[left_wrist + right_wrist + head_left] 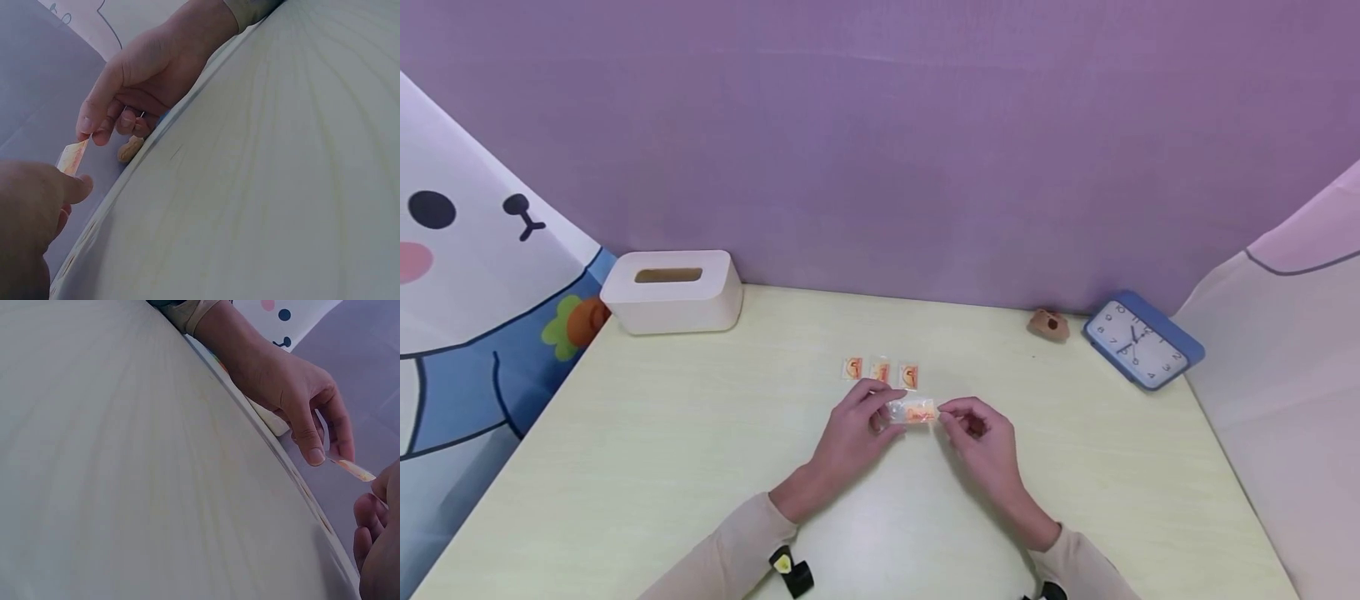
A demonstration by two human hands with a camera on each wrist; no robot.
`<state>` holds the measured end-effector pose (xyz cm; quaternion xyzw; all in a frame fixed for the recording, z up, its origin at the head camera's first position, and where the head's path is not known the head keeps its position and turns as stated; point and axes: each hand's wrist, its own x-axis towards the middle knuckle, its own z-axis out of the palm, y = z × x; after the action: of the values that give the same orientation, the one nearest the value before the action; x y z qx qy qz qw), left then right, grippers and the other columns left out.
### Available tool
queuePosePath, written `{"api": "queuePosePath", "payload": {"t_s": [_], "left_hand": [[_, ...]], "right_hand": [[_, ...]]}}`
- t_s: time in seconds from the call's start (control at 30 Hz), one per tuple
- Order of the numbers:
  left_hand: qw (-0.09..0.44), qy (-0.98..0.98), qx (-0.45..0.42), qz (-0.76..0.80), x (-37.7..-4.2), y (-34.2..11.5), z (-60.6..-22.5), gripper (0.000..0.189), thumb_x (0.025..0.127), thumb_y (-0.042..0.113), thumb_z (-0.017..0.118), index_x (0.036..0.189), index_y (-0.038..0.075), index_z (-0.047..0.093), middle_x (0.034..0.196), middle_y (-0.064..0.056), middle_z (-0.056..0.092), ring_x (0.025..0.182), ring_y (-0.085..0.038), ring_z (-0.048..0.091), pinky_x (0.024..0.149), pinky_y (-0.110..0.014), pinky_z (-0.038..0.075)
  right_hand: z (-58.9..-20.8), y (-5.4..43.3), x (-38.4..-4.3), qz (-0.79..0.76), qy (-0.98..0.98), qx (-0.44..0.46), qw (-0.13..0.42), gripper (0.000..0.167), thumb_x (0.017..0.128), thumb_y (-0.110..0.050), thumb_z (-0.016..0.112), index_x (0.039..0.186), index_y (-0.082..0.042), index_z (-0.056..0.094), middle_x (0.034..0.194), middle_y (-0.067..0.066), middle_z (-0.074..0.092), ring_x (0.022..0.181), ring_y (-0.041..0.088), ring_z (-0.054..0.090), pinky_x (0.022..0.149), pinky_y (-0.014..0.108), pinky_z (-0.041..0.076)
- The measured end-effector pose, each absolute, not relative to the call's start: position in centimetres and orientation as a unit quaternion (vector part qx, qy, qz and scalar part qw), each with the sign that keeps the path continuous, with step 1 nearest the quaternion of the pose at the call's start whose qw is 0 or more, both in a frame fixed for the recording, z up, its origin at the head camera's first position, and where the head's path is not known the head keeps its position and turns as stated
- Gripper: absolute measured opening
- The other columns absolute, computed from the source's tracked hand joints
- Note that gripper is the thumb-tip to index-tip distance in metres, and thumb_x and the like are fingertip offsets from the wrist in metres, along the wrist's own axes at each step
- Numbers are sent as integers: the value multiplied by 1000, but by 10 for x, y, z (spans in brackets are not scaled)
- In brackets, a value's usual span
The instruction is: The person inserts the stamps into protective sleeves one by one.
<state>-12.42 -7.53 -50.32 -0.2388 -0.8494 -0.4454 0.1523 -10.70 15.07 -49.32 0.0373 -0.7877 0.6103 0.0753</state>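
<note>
A small clear plastic packet with an orange print (917, 411) is stretched between both hands above the table. My left hand (856, 425) grips its left end between thumb and fingers. At the right end, the thumb and index finger of my right hand (983, 442) pinch the edge. The left wrist view shows the packet (72, 157) edge-on, and so does the right wrist view. Just beyond the left hand, three small squares with orange pictures, a left one (852, 368), a middle one (880, 369) and a right one (908, 376), lie in a row.
A white tissue box (707, 308) stands at the back left of the pale table (760, 358). Toward the back right are a small brown object (1049, 326) and a blue-framed clock (1138, 343). A purple backdrop (880, 150) rises behind the table.
</note>
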Motion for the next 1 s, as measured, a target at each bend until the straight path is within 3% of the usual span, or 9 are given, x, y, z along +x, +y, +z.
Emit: {"api": "queuePosePath", "payload": {"t_s": [0.5,1.0], "left_hand": [[151,-849,-240,-447,-125,-75,-503,49,82,3,98,128,4,80,119,-5,67,77,-10,64,69,-22,58],[157,-848,-244,-443,-124,-75,-502,48,84,5,98,128,4,80,119,-5,67,76,-10,64,68,-22,57]], "right_hand": [[-493,152,-107,617,-781,60,70,13,98,6,79,103,-5,82,84,13,72,69,11,60,60,17,47],[-495,152,-107,635,-763,104,61,9,100,6,77,108,2,81,83,22,70,65,9,60,58,17,47]]}}
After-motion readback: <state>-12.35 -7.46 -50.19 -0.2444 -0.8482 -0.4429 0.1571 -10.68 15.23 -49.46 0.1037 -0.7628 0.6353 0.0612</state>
